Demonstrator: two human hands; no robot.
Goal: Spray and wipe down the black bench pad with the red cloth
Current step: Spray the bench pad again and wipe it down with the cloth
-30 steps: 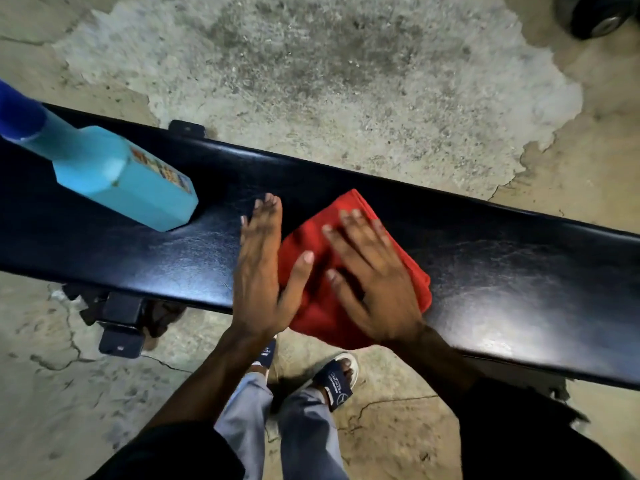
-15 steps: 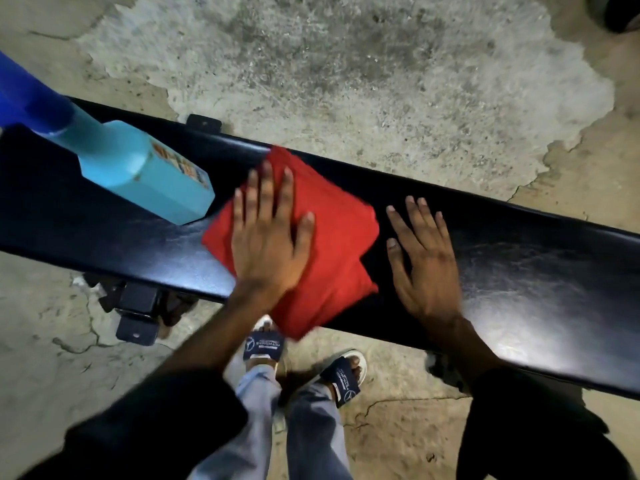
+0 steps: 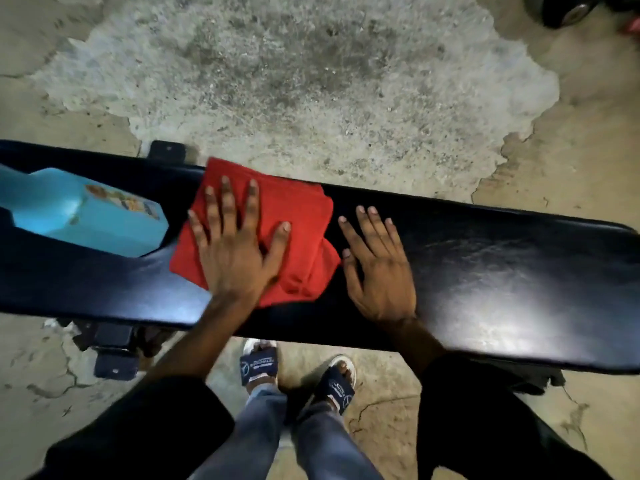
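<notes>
bottle [image 3: 93, 216] left of cloth [image 3: 304, 216] on bench pad [image 3: 502, 271], hands on top

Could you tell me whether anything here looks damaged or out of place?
The blue plastic spray bottle lies on its side on the black bench pad, right beside the red cloth. The concrete floor is cracked and worn.

The person wore black sleeves [image 3: 149, 420] on both arms, pushed back from the wrists so that the forearms were bare well behind the fingers [image 3: 225, 199]. The left hand [image 3: 235, 251] and right hand [image 3: 377, 268] carried no gloves, rings or watch. Below them showed faded blue-grey jeans [image 3: 277, 441], slightly creased at the shins. On the feet were dark navy slide sandals [image 3: 259, 365] with white soles, each strap printed with a round emblem and small white lettering too blurred to read.
</notes>
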